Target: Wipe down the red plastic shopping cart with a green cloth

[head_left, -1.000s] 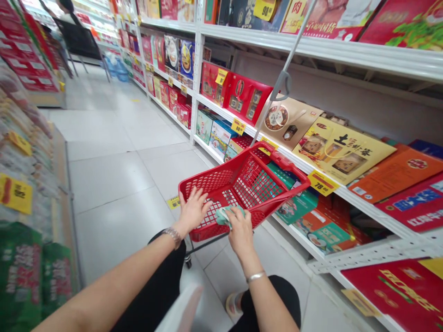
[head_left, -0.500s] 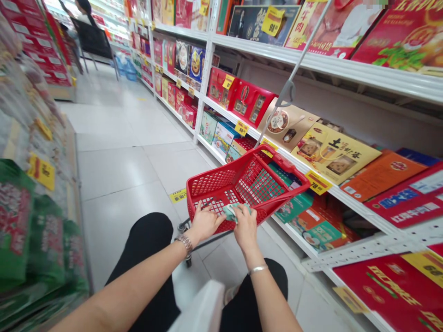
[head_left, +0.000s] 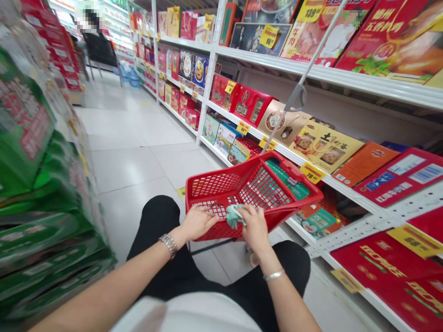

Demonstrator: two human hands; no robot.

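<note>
R hand point(head_left: 255, 228) pinches green cloth point(head_left: 234, 217) at near rim of red basket point(head_left: 220, 230); L hand point(head_left: 197, 222) over same rim, further left, can't tell if gripping. White shelf point(head_left: 210, 74) on right.

We read 139 on a yellow price tag point(head_left: 312, 11), 牛肉 on a red box point(head_left: 304, 46), 土 on a yellow box point(head_left: 327, 146) and, seemingly, 68 on a lower tag point(head_left: 418, 240).

White shelves point(head_left: 304, 68) carry packaged goods: a yellow gift box point(head_left: 327, 144) sits between a tan box point(head_left: 282, 121) and an orange box point(head_left: 365, 162), with yellow price tags point(head_left: 313, 172) along the edges. Green packages point(head_left: 20, 124) fill the left side; a black chair point(head_left: 101, 50) stands on the pale tiled floor point(head_left: 126, 162) well beyond.
</note>
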